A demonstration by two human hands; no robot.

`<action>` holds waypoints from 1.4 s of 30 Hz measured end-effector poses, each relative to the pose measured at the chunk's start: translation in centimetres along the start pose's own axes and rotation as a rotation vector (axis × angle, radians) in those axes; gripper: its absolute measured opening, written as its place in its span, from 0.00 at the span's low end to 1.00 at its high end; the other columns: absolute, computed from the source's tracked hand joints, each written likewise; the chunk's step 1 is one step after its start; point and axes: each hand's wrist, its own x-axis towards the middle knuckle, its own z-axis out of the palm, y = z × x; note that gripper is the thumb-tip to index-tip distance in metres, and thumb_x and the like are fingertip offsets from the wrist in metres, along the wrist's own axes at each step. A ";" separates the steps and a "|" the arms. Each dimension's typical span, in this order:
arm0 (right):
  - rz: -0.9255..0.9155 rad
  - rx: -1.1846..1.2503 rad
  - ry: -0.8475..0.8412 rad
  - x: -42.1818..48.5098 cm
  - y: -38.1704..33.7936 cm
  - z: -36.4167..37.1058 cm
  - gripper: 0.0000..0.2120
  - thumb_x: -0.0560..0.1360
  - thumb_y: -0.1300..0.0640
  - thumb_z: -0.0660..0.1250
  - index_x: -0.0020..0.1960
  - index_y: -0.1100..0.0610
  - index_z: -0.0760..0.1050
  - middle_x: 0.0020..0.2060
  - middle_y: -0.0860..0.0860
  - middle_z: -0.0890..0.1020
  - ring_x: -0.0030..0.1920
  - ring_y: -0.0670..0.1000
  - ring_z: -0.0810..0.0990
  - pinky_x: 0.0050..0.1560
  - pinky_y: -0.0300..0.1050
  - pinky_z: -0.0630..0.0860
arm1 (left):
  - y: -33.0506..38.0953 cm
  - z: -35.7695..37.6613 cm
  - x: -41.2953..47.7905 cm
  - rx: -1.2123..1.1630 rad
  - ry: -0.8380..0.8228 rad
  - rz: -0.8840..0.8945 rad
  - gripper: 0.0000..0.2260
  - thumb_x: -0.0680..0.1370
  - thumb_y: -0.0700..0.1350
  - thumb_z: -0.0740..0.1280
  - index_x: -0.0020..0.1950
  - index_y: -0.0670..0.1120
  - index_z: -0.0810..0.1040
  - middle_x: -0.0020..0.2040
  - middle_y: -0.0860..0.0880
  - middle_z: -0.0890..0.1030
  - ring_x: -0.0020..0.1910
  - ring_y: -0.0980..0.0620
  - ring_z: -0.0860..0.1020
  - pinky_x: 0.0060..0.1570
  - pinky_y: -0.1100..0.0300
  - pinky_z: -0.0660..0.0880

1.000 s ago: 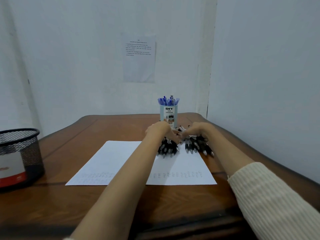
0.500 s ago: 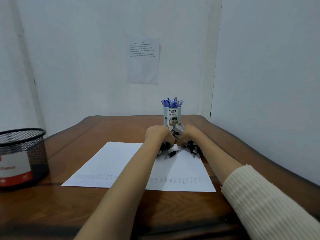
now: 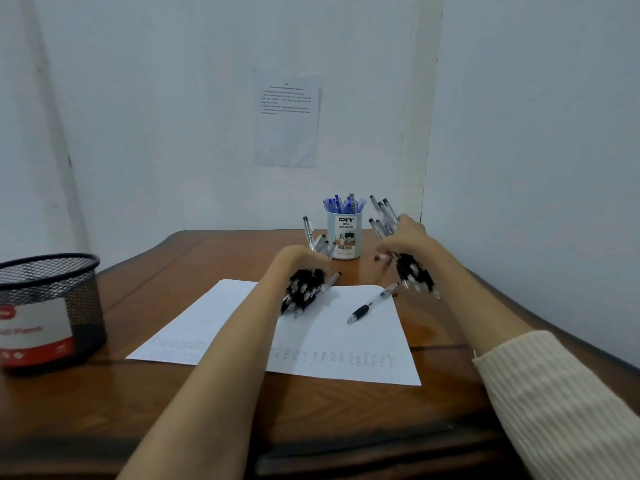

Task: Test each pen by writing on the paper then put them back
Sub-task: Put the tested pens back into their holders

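Two bundles now, where a second ago we had one heap of black pens under both palms at the far edge of the paper (image 3: 242,323).

What do we hold, exactly?

Our left hand (image 3: 301,261) has its fingers curled tight round the left bundle (image 3: 303,292), with the tips pointing down and back at us, just above the sheet. Our right hand (image 3: 405,237) is clamped on the right bundle (image 3: 414,275). It sits higher, out beside the organizer cup (image 3: 344,237), and the caps fan up past our knuckles.

And the one that got away?

One loose pen (image 3: 370,304) lies flat on the paper between our hands, touching neither. Half a second ago it was just slipping out from under them.

Where does that leave us?

Faint rows of marks run along the near edge of the sheet, so we judge the black pens tested and the gathering under way. The cup already stands full of blue pens (image 3: 343,204). The black ones may belong in the mesh basket (image 3: 48,306) at our left, but we cannot tell. The stray still needs fetching, and both our hands are full.

Our pose?

Both forearms reach out over the table (image 3: 346,427), hands well apart.
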 end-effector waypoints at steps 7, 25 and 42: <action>0.045 -0.200 -0.249 -1.8 0.1 -2.0 0.13 0.70 0.61 0.69 0.50 0.62 0.68 0.37 0.54 0.74 0.34 0.50 0.75 0.30 0.41 0.71 | 0.1 0.3 -0.2 -0.054 0.043 0.014 0.06 0.75 0.43 0.64 0.43 0.41 0.69 0.39 0.46 0.70 0.36 0.52 0.70 0.46 0.59 0.69; 0.051 -0.222 -0.215 -2.4 -0.3 2.7 0.34 0.70 0.46 0.72 0.67 0.62 0.65 0.61 0.57 0.73 0.59 0.55 0.73 0.54 0.46 0.72 | -4.4 -2.3 -2.0 -0.445 0.045 0.036 0.10 0.72 0.43 0.63 0.31 0.42 0.73 0.31 0.46 0.74 0.27 0.52 0.70 0.30 0.62 0.66; 0.032 1.155 -0.429 -3.9 -10.0 2.1 0.11 0.76 0.59 0.63 0.35 0.59 0.69 0.24 0.52 0.74 0.18 0.46 0.73 0.22 0.35 0.72 | -7.1 -9.6 -10.1 -0.748 0.244 0.367 0.06 0.72 0.40 0.64 0.35 0.43 0.72 0.30 0.47 0.74 0.30 0.51 0.74 0.32 0.64 0.73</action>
